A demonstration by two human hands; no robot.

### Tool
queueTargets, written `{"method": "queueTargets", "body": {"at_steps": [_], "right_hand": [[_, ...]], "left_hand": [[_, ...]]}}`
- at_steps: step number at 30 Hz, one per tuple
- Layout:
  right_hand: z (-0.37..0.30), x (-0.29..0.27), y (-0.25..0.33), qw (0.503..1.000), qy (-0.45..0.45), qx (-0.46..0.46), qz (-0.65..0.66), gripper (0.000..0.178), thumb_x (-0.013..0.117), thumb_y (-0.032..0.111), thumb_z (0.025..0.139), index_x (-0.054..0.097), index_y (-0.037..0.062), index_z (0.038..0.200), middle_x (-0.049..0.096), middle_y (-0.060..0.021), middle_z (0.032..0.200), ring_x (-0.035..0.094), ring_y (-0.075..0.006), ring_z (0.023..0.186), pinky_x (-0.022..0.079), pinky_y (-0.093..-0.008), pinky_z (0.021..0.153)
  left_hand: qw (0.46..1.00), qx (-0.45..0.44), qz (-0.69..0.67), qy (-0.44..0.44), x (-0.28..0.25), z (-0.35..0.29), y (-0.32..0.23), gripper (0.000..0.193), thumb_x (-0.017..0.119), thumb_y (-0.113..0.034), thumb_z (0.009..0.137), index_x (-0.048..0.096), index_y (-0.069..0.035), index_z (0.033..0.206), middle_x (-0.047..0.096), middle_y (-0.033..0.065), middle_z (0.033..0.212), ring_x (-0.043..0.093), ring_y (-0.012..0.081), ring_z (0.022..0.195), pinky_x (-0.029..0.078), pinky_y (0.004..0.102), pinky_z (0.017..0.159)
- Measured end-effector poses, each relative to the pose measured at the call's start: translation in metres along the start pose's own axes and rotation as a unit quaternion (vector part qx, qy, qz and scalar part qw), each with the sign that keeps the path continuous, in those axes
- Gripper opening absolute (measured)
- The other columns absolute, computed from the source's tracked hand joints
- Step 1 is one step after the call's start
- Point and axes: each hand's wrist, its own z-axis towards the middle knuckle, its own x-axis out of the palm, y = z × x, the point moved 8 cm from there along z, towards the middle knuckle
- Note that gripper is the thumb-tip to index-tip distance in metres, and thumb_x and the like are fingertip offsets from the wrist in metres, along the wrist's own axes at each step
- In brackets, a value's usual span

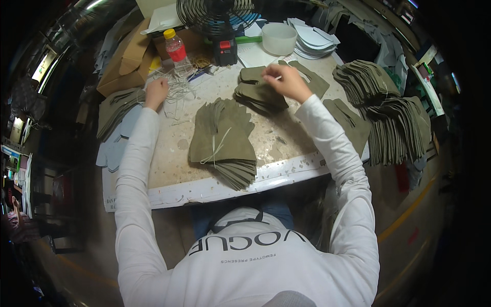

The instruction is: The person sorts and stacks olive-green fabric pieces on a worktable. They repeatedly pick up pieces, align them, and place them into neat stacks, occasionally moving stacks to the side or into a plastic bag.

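My left hand (156, 94) is closed beside a loose tangle of thin white ties (176, 88); whether a strand sits between its fingers I cannot make out. Farther right, my right hand (288, 83) hovers over or touches a small stack of olive fabric pieces (260, 96). Its fingers are curled toward the thumb, and what they pinch, if anything, is hidden. Nearer to me on the table lies a bundle of olive fabric pieces (223, 138), fanned at its front end, with a white tie (217, 148) knotted round it.
Tied olive stacks (396, 130) fill the right side, with loose olive pieces (348, 120) beside them. Pale blue pieces (118, 146) and a cardboard box (125, 64) are at the left. Behind stand a bottle (176, 50), a black fan (220, 20) and a white tub (279, 40).
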Motion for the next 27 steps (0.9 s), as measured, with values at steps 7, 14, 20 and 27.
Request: {"method": "queueTargets", "body": {"at_steps": [7, 14, 20, 27], "right_hand": [[-0.044, 0.042, 0.028, 0.968, -0.093, -0.122, -0.2, 0.039, 0.074, 0.031, 0.08, 0.067, 0.0051, 0.109, 0.064, -0.0163, 0.111, 0.066, -0.0332, 0.092, 0.052, -0.0418, 0.082], [-0.033, 0.017, -0.007, 0.984, -0.133, 0.006, -0.121, 0.023, 0.064, 0.025, 0.089, 0.066, 0.0048, 0.101, 0.067, -0.0223, 0.086, 0.064, -0.0417, 0.077, 0.052, -0.0484, 0.069], [-0.043, 0.006, -0.01, 0.976, -0.199, 0.021, -0.082, 0.025, 0.062, 0.026, 0.091, 0.066, 0.0041, 0.101, 0.068, -0.0205, 0.086, 0.065, -0.0403, 0.077, 0.052, -0.0461, 0.068], [-0.054, 0.053, 0.026, 0.96, -0.096, -0.047, -0.259, 0.041, 0.074, 0.032, 0.08, 0.06, 0.0126, 0.114, 0.053, -0.009, 0.104, 0.059, -0.0265, 0.095, 0.054, -0.0383, 0.07]], "left_hand": [[0.976, 0.139, -0.007, -0.169, -0.038, -0.017, -0.081, 0.018, 0.066, -0.024, 0.085, 0.069, -0.009, 0.095, 0.068, 0.0133, 0.098, 0.065, 0.0354, 0.086, 0.051, 0.0433, 0.079], [0.914, -0.049, -0.339, 0.217, 0.05, -0.022, -0.154, 0.027, 0.064, -0.024, 0.09, 0.066, -0.002, 0.106, 0.068, 0.0109, 0.095, 0.067, 0.0175, 0.084, 0.054, 0.0311, 0.07], [0.894, -0.106, -0.282, 0.33, 0.125, -0.028, -0.179, 0.029, 0.061, -0.024, 0.086, 0.07, -0.003, 0.104, 0.071, 0.0141, 0.093, 0.07, 0.0219, 0.082, 0.054, 0.0325, 0.07], [0.909, -0.092, -0.226, 0.339, 0.137, -0.013, -0.17, 0.026, 0.059, -0.022, 0.081, 0.075, -0.004, 0.092, 0.072, 0.0114, 0.081, 0.068, 0.0202, 0.071, 0.052, 0.0314, 0.066]]}}
